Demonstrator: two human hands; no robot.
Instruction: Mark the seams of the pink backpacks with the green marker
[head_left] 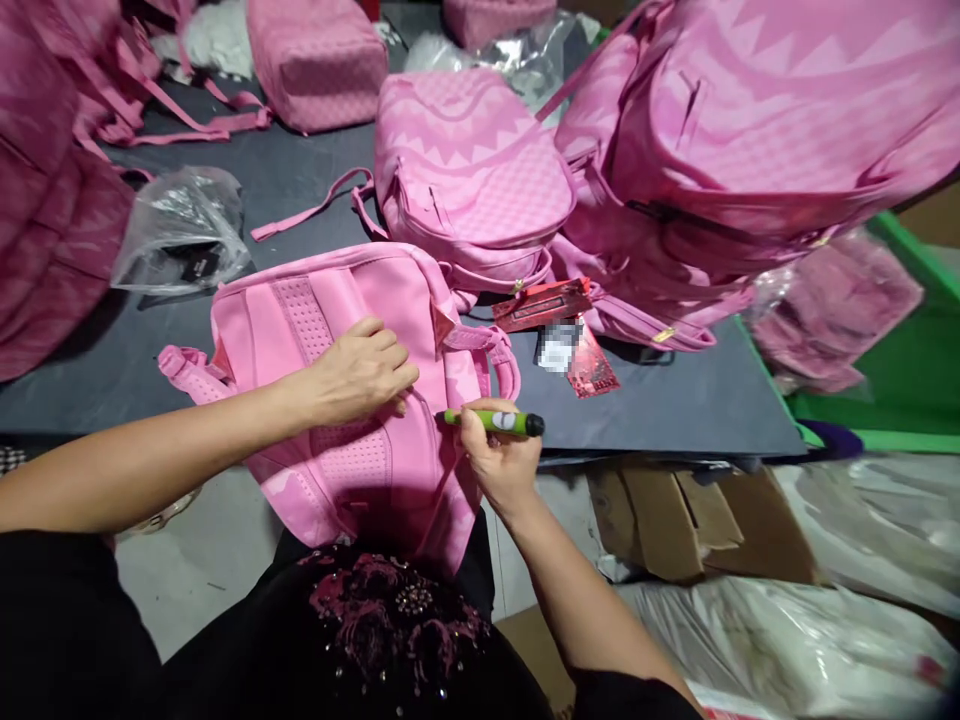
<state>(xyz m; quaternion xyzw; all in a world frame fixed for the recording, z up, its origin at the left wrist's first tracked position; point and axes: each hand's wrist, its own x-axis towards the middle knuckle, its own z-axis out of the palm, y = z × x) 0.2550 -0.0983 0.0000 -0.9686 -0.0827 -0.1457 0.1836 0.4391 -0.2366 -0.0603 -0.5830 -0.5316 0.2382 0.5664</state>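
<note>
Dark grey bench [675, 400] with pink stuff piled all over it, that was pretty much the whole scene. Closest to the near edge lay one backpack [337, 320], back panel up. Its lower half hung off that edge toward the person's lap, so the bottom was hidden behind a black shirt [360, 640].

Left hand [360, 375] sat on the padded mesh strip in the middle, fingers curled closed against it and holding it down. The tips were tucked under, so no clue what exactly they had hold of. Right hand [499, 465] was just off the near edge, beside the backpack's right side, fingers wrapped tight around a green pen [495, 421]. Honestly couldn't tell if it really was a pen or some other stick-shaped tool. Its left tip either touched the backpack's side or sat just off it, too close to call.

Behind that, mid-bench, a second pack [472, 170] stood face-on, with red tags [547, 300] lying just in front of it. Part of one tag was blurred out. Toward the right edge a big pack [750, 120] was blurry and cut off at the top. The left side had a heap [45, 200] of more pink, cut off by the frame, plus a crumpled plastic bag [180, 225] with something dark inside that I couldn't make out. Below the bench's near right corner sat a cardboard box [675, 520], partly hidden under the bench.
</note>
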